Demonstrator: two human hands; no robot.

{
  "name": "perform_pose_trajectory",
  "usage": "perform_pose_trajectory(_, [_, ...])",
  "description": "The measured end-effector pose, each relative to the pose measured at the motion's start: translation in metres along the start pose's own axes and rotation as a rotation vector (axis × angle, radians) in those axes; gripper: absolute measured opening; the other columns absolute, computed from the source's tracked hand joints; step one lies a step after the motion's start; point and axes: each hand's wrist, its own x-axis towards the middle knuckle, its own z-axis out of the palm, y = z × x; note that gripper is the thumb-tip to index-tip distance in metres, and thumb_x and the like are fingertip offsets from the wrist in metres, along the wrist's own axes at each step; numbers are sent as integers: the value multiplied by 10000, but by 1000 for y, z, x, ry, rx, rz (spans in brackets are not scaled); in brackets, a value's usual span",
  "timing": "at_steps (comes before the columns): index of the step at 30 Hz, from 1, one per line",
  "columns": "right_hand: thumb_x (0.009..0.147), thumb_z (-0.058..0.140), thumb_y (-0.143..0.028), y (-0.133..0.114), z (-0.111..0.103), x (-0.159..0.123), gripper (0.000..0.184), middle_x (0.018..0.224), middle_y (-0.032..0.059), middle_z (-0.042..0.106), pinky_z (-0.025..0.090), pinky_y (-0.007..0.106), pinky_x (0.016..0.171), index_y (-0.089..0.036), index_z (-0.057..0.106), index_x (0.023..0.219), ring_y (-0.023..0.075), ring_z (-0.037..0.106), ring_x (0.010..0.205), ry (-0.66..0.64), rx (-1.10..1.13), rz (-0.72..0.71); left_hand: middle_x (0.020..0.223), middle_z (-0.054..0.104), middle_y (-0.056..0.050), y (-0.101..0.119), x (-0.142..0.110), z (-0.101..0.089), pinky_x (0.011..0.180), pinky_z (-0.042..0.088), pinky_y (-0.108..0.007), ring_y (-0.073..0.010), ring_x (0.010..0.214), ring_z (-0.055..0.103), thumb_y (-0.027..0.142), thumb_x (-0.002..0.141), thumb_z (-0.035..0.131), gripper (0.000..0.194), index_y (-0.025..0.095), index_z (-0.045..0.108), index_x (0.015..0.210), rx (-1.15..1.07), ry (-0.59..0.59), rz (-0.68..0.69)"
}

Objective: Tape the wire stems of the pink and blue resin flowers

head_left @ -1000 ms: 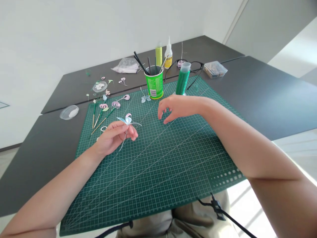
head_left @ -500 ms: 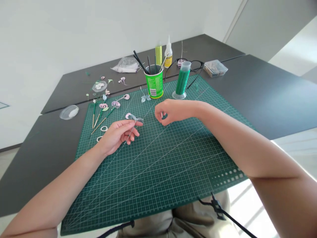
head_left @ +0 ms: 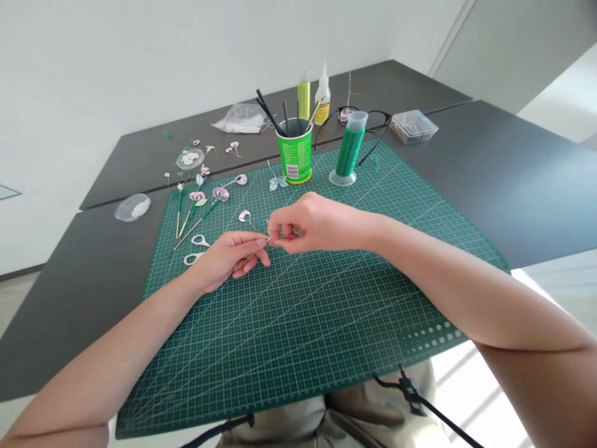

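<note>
My left hand [head_left: 228, 256] pinches the thin wire stem of a small pale blue flower piece [head_left: 268, 237] above the green cutting mat [head_left: 298, 311]. My right hand [head_left: 305, 223] meets it from the right, fingertips closed on the flower end of the same piece, which they mostly hide. A loose pink petal on wire [head_left: 245, 216] lies on the mat just behind my hands. Small white-handled scissors [head_left: 196, 249] lie left of my left hand.
A green cup of tools [head_left: 295, 155] and a green thread spool [head_left: 347, 152] stand at the mat's far edge, with a blue flower [head_left: 278, 182] beside them. Finished pink flowers on green stems [head_left: 200, 205] lie at far left. Glasses [head_left: 354, 121], glue bottle [head_left: 323, 102] and a plastic box [head_left: 413, 126] sit behind.
My right hand moved left and down from an open hover to pinch the flower piece held in my left hand. My left hand turned the piece toward it.
</note>
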Motion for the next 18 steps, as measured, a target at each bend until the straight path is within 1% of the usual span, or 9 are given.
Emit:
perform_pose_trajectory(3, [914,632,-85,-4,8,1,108,645,-52,555,260,264,603,-161,680,855,85,420,586,-9,-220,12,695,771,-31,-1,0,-1,344,277,-110,-9,424,417,469,791,947,327,159,842,793,19,-20,5])
perform_pose_trajectory(5, [934,615,-96,-5,10,1,119,658,-43,538,228,275,593,-162,672,853,93,390,588,-6,-305,12,725,791,-42,-2,0,-2,353,261,-109,-5,425,404,450,800,942,304,164,855,859,22,-24,3])
perform_pose_trajectory(8, [946,606,-98,-6,10,2,121,690,-33,558,213,278,589,-162,665,862,98,374,601,-15,-372,15,758,809,-52,-3,0,-2,355,268,-118,-18,440,419,418,808,935,288,170,864,937,14,-14,-3])
perform_pose_trajectory(11, [957,609,-98,-7,10,2,117,730,-24,600,207,281,589,-160,662,872,101,368,617,-47,-430,37,783,820,-59,-5,0,-3,355,313,-134,-43,467,466,417,800,938,304,169,863,959,2,0,-3])
perform_pose_trajectory(13, [988,599,-124,-7,11,3,135,748,-14,617,201,286,588,-159,659,872,104,368,620,-60,-470,35,794,824,-61,-5,0,-3,356,332,-141,-55,481,485,426,802,936,312,171,862,965,-4,1,-2])
perform_pose_trajectory(16, [1040,571,-172,-6,13,4,183,761,5,637,189,295,583,-159,663,882,113,380,614,-71,-517,22,801,823,-55,-5,0,-3,360,339,-145,-54,485,475,419,825,916,270,174,857,922,7,-19,10])
perform_pose_trajectory(18, [1050,570,-178,-6,14,4,171,790,22,672,184,297,579,-159,676,916,119,421,621,-99,-539,31,806,821,-52,-4,0,-2,369,351,-145,-51,491,478,397,843,900,231,173,850,873,30,-32,24])
